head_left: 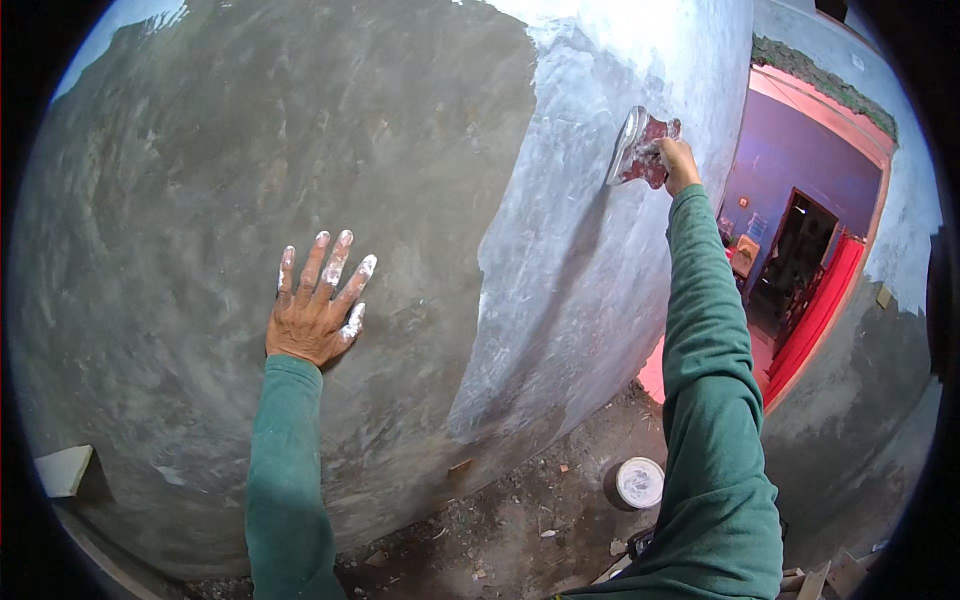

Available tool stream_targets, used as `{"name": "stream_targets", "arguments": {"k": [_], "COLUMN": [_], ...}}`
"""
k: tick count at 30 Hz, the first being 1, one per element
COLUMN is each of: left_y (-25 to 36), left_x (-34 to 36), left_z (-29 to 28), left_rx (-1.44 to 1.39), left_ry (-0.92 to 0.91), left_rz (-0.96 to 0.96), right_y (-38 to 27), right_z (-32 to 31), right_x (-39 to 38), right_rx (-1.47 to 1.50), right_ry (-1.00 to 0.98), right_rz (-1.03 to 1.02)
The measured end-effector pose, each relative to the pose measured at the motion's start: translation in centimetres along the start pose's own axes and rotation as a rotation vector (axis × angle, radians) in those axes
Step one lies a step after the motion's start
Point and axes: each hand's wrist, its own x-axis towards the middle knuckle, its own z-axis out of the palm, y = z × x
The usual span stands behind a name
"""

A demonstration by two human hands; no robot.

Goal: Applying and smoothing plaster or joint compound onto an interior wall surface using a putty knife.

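My right hand (678, 165) is closed round a wide putty knife (640, 150) with a dark red handle and a metal blade smeared white. Its blade edge meets the white-coated part of the wall (560, 230), up near the doorway side. With fingers spread, my left hand (312, 310) lies against the bare grey part of the wall (400, 160). White paste coats its fingertips and thumb. Between the two hands runs the uneven border of the white coat. Both forearms are in green sleeves.
A doorway (800, 190) at the right opens on a purple room with a red curtain (815, 320). On the debris-strewn ground (500, 520) stands a white bucket (640, 483) with whitish contents. A pale board piece (64, 471) sits at the lower left, wood scraps (845, 575) at the lower right.
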Motion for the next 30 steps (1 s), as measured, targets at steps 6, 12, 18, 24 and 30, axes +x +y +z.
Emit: {"name": "stream_targets", "arguments": {"k": [6,12,18,24,30], "left_y": [-1.2,-0.7,-0.4,-1.0,-0.8], "left_x": [-1.0,-0.5,-0.3,-0.8,-0.6], "left_z": [-0.1,-0.1,0.0,-0.8,-0.1], "left_rx": [0.046,0.014,0.032,0.005,0.013], "left_ry": [-0.021,0.009,-0.013,-0.020,-0.031], "left_rz": [-0.001,-0.004,0.002,-0.003,0.013], "right_y": [-6.5,-13.6,-17.1,-12.1,-15.8], "right_z": [7.4,11.1,15.5,17.1,13.4], "right_x": [-3.4,-6.3,-10.9,-18.0,-14.6], "right_rx": [0.075,0.011,-0.543,-0.697,-0.389], "right_ry": [-0.070,-0.140,-0.107,-0.160,-0.227], "right_rz": [-0.046,-0.296,-0.597,-0.881,-0.857]}}
